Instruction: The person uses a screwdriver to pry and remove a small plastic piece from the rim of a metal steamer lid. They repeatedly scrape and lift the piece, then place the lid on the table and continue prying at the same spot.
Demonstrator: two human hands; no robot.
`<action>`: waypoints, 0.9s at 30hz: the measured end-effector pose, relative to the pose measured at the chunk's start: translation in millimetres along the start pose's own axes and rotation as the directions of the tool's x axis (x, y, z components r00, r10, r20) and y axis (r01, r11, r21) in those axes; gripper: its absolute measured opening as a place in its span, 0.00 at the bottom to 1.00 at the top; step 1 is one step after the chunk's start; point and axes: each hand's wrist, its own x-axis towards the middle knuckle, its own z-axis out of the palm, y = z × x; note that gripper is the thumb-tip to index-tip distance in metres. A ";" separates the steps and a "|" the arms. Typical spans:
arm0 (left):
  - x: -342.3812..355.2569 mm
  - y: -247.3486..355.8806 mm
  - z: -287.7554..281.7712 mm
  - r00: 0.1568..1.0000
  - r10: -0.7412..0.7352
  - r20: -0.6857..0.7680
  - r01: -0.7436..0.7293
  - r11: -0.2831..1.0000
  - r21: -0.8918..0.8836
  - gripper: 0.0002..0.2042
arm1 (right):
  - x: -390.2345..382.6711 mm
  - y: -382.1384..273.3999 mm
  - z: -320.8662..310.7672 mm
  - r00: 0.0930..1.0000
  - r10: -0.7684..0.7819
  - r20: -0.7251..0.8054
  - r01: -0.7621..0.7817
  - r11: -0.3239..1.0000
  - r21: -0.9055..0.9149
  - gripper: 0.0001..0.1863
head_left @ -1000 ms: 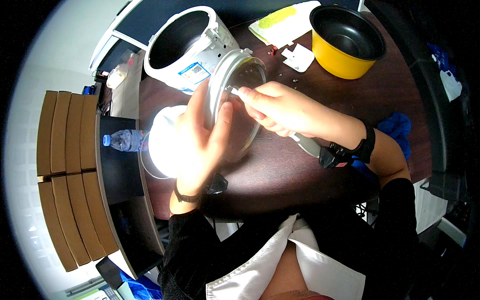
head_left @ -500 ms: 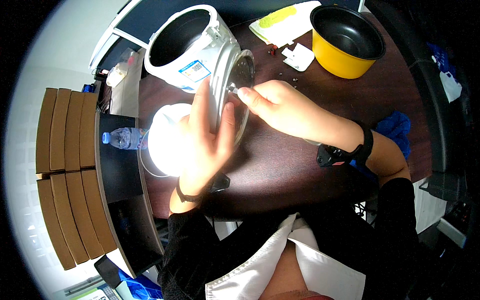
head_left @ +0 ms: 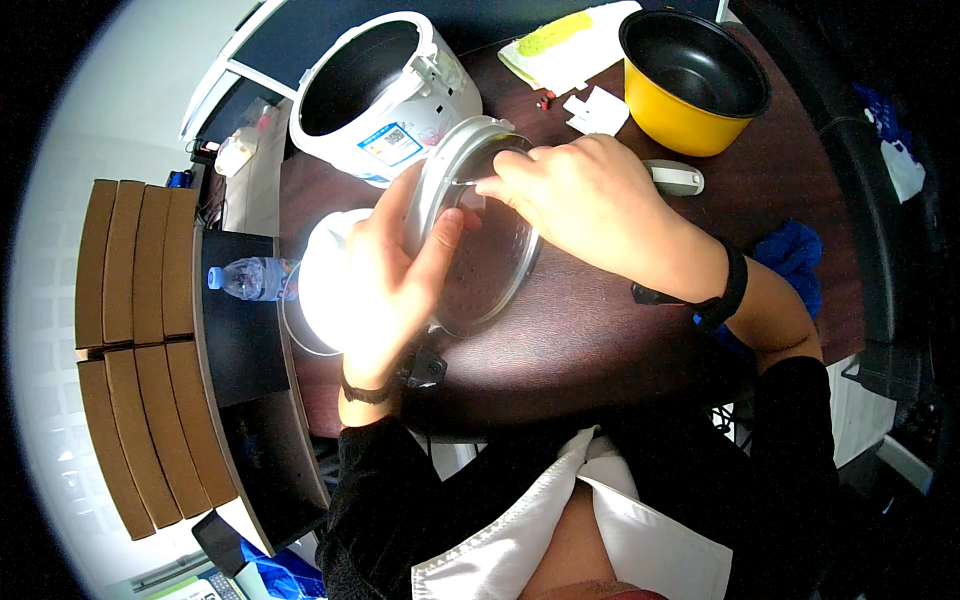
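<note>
My left hand grips a round metal inner lid plate with a grey rim, holding it tilted on edge above the dark table. My right hand reaches over the plate's upper rim, its fingertips pinching at the edge near the top. A white rice cooker body stands open and hollow just behind the plate. Its yellow inner pot with a black lining sits apart at the back right. Under my left hand lies a white rounded cooker lid, brightly lit.
A small white oval part lies near the yellow pot. A yellow-and-white cloth and paper scraps sit at the back. A water bottle lies on a dark shelf to the left, beside brown boxes. A blue cloth is at right.
The plate has been turned more face-on toward me and lowered slightly. My right hand has shifted from its side up to the top rim.
</note>
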 end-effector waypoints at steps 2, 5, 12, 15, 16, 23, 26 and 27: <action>1.3 -11.1 0.8 0.998 0.056 -0.028 -0.056 0.998 -0.011 0.19 | 1.3 -1.9 -2.9 0.997 0.050 0.055 -0.054 0.996 0.068 0.16; 0.5 -14.4 0.3 0.998 0.050 -0.028 -0.050 0.999 0.000 0.20 | 3.4 0.4 -2.2 0.975 0.166 0.147 -0.216 0.862 0.458 0.17; 4.0 -11.8 2.0 0.998 0.054 -0.036 -0.053 0.998 0.020 0.20 | 3.5 -3.5 1.8 0.865 0.225 0.449 -0.494 0.538 0.683 0.21; 1.4 -1.5 0.9 0.999 0.003 -0.049 0.001 0.996 0.087 0.20 | 3.8 -7.0 2.1 0.829 0.212 0.518 -0.550 0.481 0.683 0.22; 0.9 -1.4 1.4 0.998 -0.005 -0.062 0.012 0.994 0.111 0.20 | 3.9 -6.8 2.1 0.811 0.207 0.548 -0.574 0.462 0.676 0.23; -1.0 6.4 4.3 0.991 0.039 -0.125 -0.006 0.967 0.255 0.21 | -0.3 -9.1 8.8 0.825 0.203 0.527 -0.562 0.385 0.732 0.24; -0.5 1.9 5.4 0.987 0.126 -0.096 -0.090 0.944 0.317 0.21 | -1.1 -10.2 8.9 0.770 0.208 0.603 -0.638 0.278 0.718 0.26; -0.6 -0.5 5.9 0.984 0.158 -0.078 -0.122 0.932 0.342 0.21 | -2.4 -8.2 12.2 0.742 0.197 0.641 -0.670 0.226 0.707 0.27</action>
